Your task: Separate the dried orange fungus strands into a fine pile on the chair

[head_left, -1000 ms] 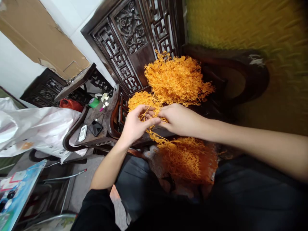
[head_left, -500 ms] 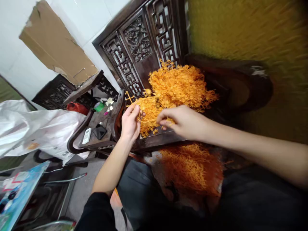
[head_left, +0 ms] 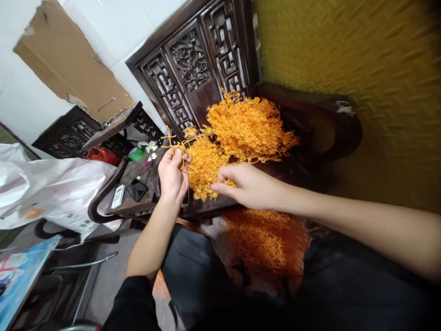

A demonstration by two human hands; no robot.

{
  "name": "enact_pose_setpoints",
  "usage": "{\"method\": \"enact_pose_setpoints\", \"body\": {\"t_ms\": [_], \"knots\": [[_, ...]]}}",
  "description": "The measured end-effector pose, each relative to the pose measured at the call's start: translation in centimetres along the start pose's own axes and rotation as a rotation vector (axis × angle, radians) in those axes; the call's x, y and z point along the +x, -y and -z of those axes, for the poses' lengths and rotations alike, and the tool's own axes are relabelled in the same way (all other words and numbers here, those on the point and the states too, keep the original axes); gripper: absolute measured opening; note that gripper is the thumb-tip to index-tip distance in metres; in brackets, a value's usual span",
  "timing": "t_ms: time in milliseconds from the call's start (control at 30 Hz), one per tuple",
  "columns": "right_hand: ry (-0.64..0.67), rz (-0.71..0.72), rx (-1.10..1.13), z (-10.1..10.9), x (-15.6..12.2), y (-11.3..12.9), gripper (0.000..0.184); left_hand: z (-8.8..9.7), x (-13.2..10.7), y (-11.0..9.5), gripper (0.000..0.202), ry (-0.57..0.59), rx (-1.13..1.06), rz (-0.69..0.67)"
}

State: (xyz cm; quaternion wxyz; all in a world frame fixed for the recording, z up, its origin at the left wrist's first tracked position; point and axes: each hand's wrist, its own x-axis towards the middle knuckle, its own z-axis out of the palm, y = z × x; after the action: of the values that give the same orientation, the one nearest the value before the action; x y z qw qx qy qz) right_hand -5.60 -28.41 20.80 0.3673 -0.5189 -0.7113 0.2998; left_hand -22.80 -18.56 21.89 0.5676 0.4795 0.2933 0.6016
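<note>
My left hand pinches several thin orange stems between thumb and fingertips. Their forked ends stick out above the hand, and loose strands hang toward the right. Close by on the right, my right hand has its fingers closed on a small orange sprig, mostly covered by the fingers. A smaller pile of orange sprigs lies on the dark wooden seat, directly behind and between both hands. Against it rests a larger, bushy orange bunch of the same look.
An open bag of orange stems stands between my knees. To the left, a side table carries a black phone, a white device and white flower pieces. A carved wooden backrest rises behind the piles.
The view has shifted slightly, so the scene sits further left. My right hand has moved a little closer to the front edge of the smaller pile. Both hands keep their grip.
</note>
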Motion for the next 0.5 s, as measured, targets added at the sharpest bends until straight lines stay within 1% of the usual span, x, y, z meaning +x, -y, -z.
{"method": "enact_pose_setpoints", "body": {"t_ms": [33, 67, 100, 133, 200, 267, 333, 367, 433, 467, 500], "knots": [[0.066, 0.008, -0.007, 0.0, -0.2, 0.1, 0.025, 0.3, 0.3, -0.2, 0.025, -0.021, -0.01, 0.007], [0.105, 0.012, -0.019, 0.1, -0.4, 0.2, 0.023, 0.6, 0.5, -0.3, 0.026, -0.017, 0.0, 0.02], [0.113, 0.012, -0.033, 0.3, -0.5, 0.2, 0.021, 0.8, 0.4, -0.4, 0.027, 0.006, 0.029, 0.034], [0.091, 0.019, -0.046, 0.6, -0.6, 0.2, 0.016, 0.9, 0.1, -0.3, 0.028, 0.04, 0.072, 0.044], [-0.019, 0.084, -0.061, 1.0, -0.5, 0.1, 0.009, 0.8, -0.7, -0.1, 0.031, 0.112, 0.173, 0.056], [-0.159, 0.188, -0.082, 1.2, -0.4, -0.1, 0.02, 0.5, -1.7, 0.3, 0.032, 0.172, 0.25, 0.064], [-0.268, 0.267, -0.135, 1.1, -0.1, -0.4, 0.03, 0.3, -2.6, 0.6, 0.03, 0.234, 0.305, 0.066], [-0.298, 0.287, -0.166, 1.0, 0.0, -0.6, 0.03, 0.2, -2.9, 0.7, 0.029, 0.266, 0.328, 0.061], [-0.329, 0.322, -0.196, 1.1, 0.2, -1.0, 0.022, 0.2, -3.0, 0.9, 0.025, 0.325, 0.376, 0.038], [-0.363, 0.331, -0.185, 1.3, 0.2, -1.1, 0.02, 0.3, -2.9, 1.0, 0.024, 0.342, 0.404, 0.021], [-0.415, 0.324, -0.162, 1.8, 0.2, -1.2, 0.023, 0.6, -2.6, 1.0, 0.024, 0.342, 0.43, 0.004]]}}
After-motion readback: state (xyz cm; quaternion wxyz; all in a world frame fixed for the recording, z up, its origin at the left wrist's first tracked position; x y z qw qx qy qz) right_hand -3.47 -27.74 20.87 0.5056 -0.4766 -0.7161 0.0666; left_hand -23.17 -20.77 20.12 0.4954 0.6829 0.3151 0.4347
